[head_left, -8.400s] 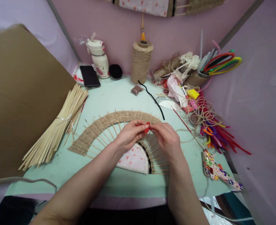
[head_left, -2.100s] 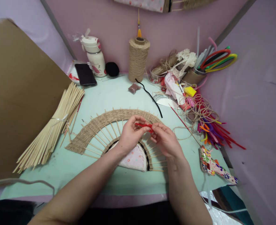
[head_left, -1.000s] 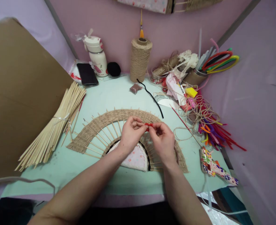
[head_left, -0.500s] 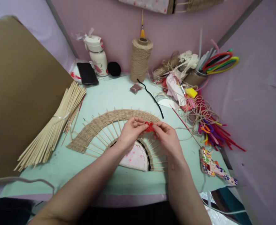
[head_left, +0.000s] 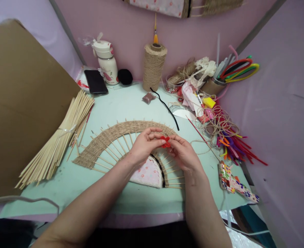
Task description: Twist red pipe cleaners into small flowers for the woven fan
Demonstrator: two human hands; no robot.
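A small red flower shape [head_left: 165,142], seemingly bent from fuzzy pipe cleaner, is pinched between both my hands. My left hand [head_left: 147,144] grips its left side with thumb and fingertips. On the opposite side, my right hand [head_left: 184,151] pinches it too. Below them lies a fan-shaped woven piece [head_left: 97,148] with a twine band over thin sticks. Its inner half-circle of pale printed cloth [head_left: 148,174] has a black edging, and my hands and forearms hide part of the piece.
A bundle of thin sticks [head_left: 56,141] lies left, beside a brown board [head_left: 20,103]. Behind stand a twine spool [head_left: 154,67] and a bottle [head_left: 108,65]. A black pipe cleaner [head_left: 167,108], tangled twine [head_left: 216,119], colored pipe cleaners [head_left: 241,148] and a flower-patterned glue gun [head_left: 236,182] lie right.
Both hands stay close together on the red flower shape. It has turned slightly and its petals show more openly; the fingers have shifted a little.
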